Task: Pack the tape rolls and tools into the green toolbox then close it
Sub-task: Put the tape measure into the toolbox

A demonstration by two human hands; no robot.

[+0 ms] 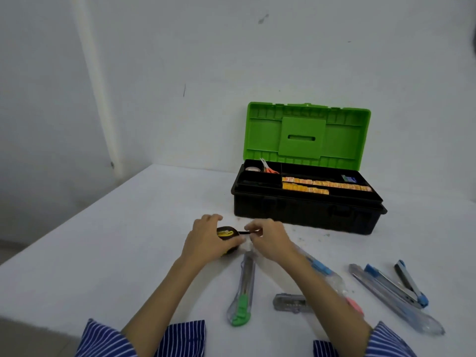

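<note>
Striped sleeves (180, 338); left hand (206, 240) grips rounded black tape measure (226, 233).

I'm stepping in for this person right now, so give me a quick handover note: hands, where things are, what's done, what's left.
Left hand grips the tape measure on the table; right hand pinches its black strap.
Toolbox stands open, lid up; its tray already holds a tape roll, scissors and yellow strips.
Left: tape measure, green cutter, blue cutters, grey case, then close the lid.
</note>
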